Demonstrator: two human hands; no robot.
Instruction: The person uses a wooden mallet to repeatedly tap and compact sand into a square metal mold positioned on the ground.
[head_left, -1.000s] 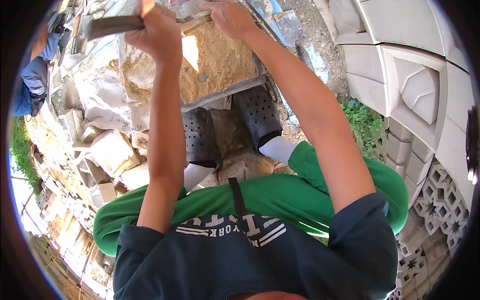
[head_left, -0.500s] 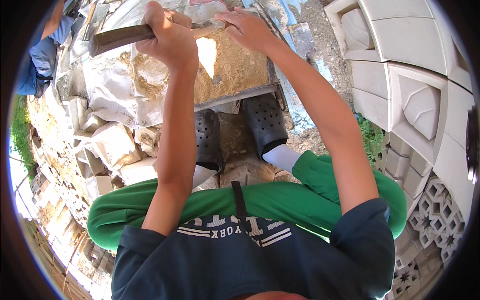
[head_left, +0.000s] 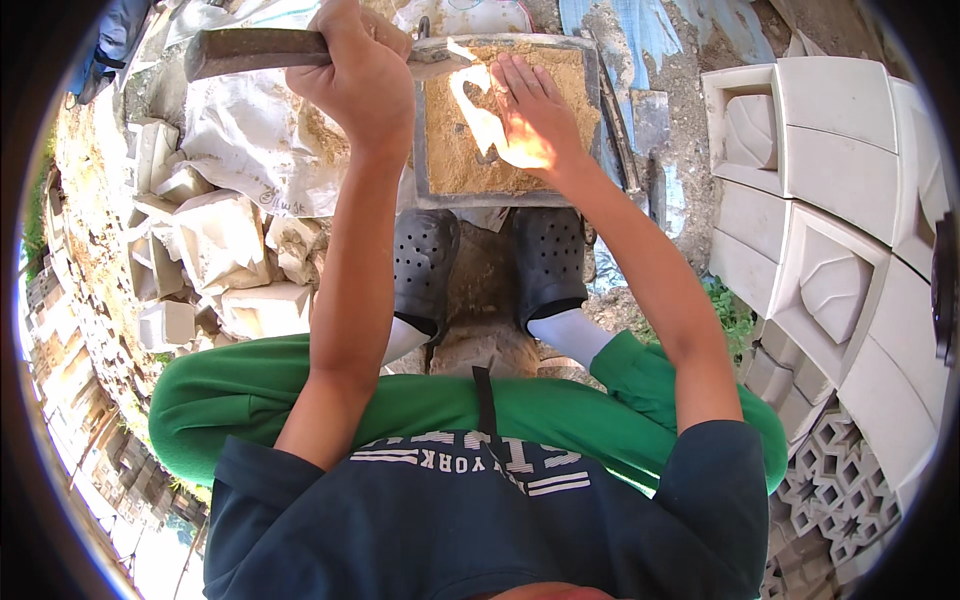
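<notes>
A left fist (head_left: 355, 75), clipped by the top edge, hides the middle of a dark-handled tool (head_left: 255, 52); a right hand (head_left: 538, 120) covers part of the sand (head_left: 450, 160). A nearby person's blue clothing (head_left: 118, 25) runs out of frame.

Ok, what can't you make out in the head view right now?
- Tool: its gripped middle, hidden in the head view by the left hand.
- Sand: the patch under the right hand, covered by it in the head view.
- Person in blue: mostly cut off by the head view's upper left edge.
</notes>
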